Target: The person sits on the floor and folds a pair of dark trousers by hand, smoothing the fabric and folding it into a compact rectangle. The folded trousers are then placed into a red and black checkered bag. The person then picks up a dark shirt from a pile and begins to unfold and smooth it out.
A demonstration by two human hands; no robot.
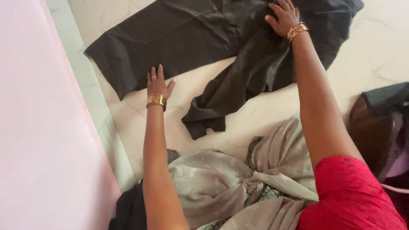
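Note:
A black garment (200, 38) lies spread on the pale marble floor (264, 115), partly flat and partly rumpled toward the right. My left hand (157, 83) rests flat with fingers apart at the garment's near edge, a gold bangle on the wrist. My right hand (283, 17) presses on the garment's far right part, fingers spread over the bunched cloth, gold bangles on that wrist. Neither hand grips the cloth.
A pink wall (38, 127) runs down the left side. A beige knotted scarf (238, 179) lies over my lap. A brown and dark bundle of cloth (379, 127) sits at the right edge.

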